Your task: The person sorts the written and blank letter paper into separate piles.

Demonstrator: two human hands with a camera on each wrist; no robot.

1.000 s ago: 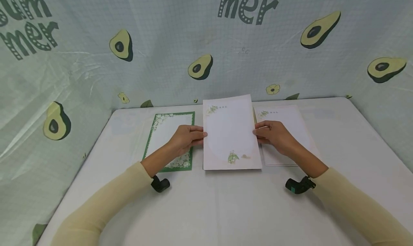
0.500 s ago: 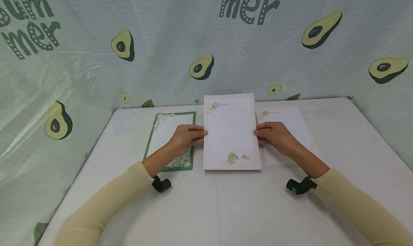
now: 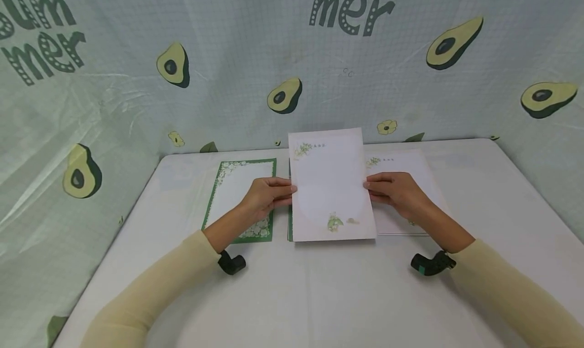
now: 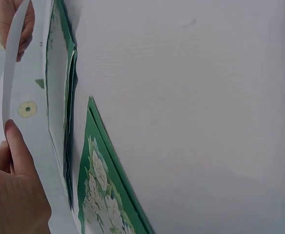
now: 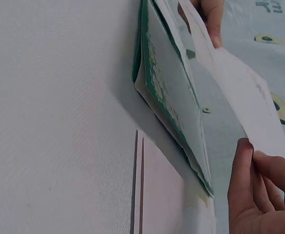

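grip: left hand [image 3: 267, 197] and right hand [image 3: 395, 189] – both pinched closed on opposite side edges of floral sheet [image 3: 332, 185] | risk: it bows – inward squeeze could crease it

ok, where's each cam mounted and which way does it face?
Head: on the head, facing forward and down at the table; sleeves, left hand and right hand show.
Left wrist: on that wrist, facing across the table; left hand close, right hand opposite.
Right wrist: on that wrist, facing back across; right hand close, left hand opposite.
Shared: both wrist views show the held sheet and green-bordered sheets.
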